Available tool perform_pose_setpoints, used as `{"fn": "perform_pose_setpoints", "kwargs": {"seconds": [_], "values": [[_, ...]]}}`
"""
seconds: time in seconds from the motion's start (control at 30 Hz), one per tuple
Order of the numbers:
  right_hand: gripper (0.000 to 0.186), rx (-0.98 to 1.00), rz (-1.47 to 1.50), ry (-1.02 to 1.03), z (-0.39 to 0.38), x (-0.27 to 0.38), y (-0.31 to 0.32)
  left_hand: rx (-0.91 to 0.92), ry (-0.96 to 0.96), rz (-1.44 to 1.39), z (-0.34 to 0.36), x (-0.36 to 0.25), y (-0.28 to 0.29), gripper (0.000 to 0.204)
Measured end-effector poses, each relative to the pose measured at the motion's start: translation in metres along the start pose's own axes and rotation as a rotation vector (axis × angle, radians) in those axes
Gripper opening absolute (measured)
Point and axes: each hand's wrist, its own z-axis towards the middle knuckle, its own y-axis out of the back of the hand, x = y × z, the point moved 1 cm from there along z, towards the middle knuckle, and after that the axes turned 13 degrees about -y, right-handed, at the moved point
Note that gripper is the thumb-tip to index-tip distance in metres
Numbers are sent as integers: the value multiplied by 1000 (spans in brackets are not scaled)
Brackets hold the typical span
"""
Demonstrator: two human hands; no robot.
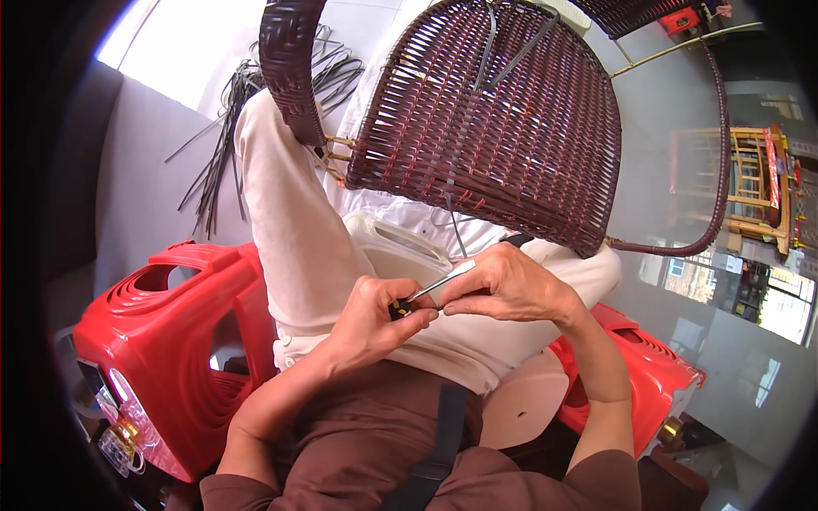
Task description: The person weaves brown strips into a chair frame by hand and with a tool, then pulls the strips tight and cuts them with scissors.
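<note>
My left hand (375,319) grips a small black-and-yellow handled tool (397,308) with a slim metal blade (440,280) angled up to the right. My right hand (503,285) is closed beside it, fingertips meeting near my left thumb, the blade lying along its index finger; what it pinches is too hidden to make out. Beyond my hands a dark brown woven chair (498,119) lies tilted over my cream-trousered legs, with pale grey strips threaded through its weave. One strip (453,223) hangs down toward my right hand.
A red plastic stool (136,315) stands left, another (635,370) right. A bundle of dark strips (217,162) lies on the floor at upper left. A white sheet (341,200) is under the chair. Bamboo furniture (754,183) stands far right, another woven piece (622,17) at top right.
</note>
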Motion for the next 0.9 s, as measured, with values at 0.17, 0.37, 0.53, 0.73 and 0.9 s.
{"fn": "perform_pose_setpoints", "kwargs": {"seconds": [0.17, 0.37, 0.53, 0.73, 0.9], "values": [[11, -97, -60, 12, -13, 1, 8, -54, 8, -23, -3, 12, -1, 9], [9, -547, 277, -293, -34, -43, 44, -261, 20, -57, 12, 35, 4, 25], [11, -638, 466, -307, -27, -53, 56, -206, 75, 73, 25, 59, 2, 23], [11, -708, 469, -274, -18, -50, 62, -261, 81, 209, 31, 64, -4, 20], [12, -697, 494, -246, -17, -49, 63, -327, 10, 333, 33, 78, -6, 19]]}}
